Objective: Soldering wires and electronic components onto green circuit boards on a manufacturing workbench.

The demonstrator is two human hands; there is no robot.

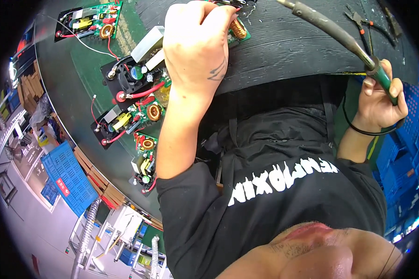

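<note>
My right hand (381, 100) is closed around the green handle of a soldering iron (328, 30). The iron's metal barrel slants up and left, with its tip near the top edge of the picture. My left hand (193, 35) is closed over the black work surface, its fingers curled together at the top edge. What they pinch is mostly hidden; dark leads show by the fingertips. Just right of that hand, partly covered by it, is a green circuit board with a copper coil (238, 29). The iron is apart from this board.
Left of my left arm lie several circuit board assemblies (146, 112) with red wires, coils and black fans (130, 76) on a green mat (86, 60). Cutting pliers (363, 25) rest at the upper right of the black bench (279, 58). A blue crate (67, 176) stands beyond the left edge.
</note>
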